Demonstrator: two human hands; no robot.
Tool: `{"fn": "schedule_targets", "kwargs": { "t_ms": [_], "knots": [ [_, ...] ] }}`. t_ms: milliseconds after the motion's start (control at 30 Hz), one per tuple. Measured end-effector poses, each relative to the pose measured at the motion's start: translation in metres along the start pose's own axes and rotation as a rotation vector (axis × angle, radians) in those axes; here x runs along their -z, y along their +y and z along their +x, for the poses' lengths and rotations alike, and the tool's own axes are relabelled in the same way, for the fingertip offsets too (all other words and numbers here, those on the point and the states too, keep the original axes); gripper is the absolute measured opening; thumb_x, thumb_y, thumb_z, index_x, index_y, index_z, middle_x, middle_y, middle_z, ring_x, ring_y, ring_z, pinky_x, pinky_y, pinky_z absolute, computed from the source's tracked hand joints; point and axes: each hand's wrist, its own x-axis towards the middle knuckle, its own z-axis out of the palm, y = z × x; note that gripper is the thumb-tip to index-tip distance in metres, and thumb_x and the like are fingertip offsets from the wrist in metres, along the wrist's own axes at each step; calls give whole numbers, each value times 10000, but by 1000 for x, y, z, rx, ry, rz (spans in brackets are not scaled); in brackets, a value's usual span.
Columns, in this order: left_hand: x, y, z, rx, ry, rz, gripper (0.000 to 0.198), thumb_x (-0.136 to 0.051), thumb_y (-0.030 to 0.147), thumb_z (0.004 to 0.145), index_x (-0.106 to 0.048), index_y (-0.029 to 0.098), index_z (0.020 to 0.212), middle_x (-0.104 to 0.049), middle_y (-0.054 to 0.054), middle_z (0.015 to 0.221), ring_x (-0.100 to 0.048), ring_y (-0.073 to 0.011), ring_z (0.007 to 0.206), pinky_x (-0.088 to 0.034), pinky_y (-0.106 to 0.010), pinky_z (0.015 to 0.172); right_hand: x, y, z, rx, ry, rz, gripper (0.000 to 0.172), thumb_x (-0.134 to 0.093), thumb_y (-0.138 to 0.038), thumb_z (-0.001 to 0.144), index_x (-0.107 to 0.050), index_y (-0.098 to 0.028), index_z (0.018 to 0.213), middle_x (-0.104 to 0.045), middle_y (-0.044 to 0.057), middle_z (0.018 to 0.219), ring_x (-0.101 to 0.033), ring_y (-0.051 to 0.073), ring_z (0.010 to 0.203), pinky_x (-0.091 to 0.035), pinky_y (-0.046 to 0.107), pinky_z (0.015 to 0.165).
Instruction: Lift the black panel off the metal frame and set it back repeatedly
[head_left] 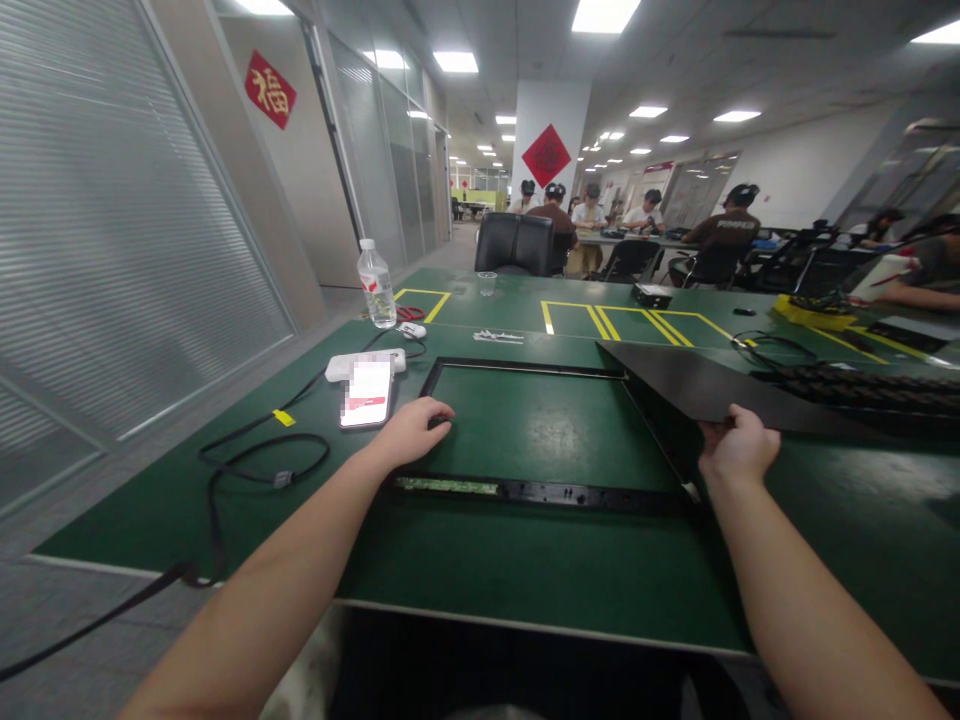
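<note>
A black rectangular monitor frame (592, 493) lies flat on the green table, with a strip of green circuit board (446, 486) along its near bar. My left hand (412, 432) is at the frame's left side, its fingers curled over the bar. Over to the right, my right hand (739, 447) grips the near edge of a thin, dark flat panel (697, 380). That panel is tilted and raised off the table beside the frame's right bar. Part of the right fingers is hidden beneath it.
Left of the frame are a phone (366, 392), a white power strip (337, 367), a black cable (262, 470) and a water bottle (376, 285). Farther back stand a plastic cup (487, 284) and a small black box (651, 296). A yellow tray (814, 312) holds cables. People sit beyond.
</note>
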Motion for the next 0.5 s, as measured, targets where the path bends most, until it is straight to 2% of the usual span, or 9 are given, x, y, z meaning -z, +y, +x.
{"fn": "schedule_targets", "kwargs": {
  "t_ms": [500],
  "knots": [
    [2, 4, 0, 14, 13, -96, 247, -654, 403, 745, -790, 249, 881, -754, -106, 990, -679, -323, 949, -512, -440, 951, 5, 2, 12, -90, 155, -56, 363, -534, -48, 602, -461, -246, 898, -567, -59, 866, -634, 114, 773, -567, 201, 557]
  ]
}}
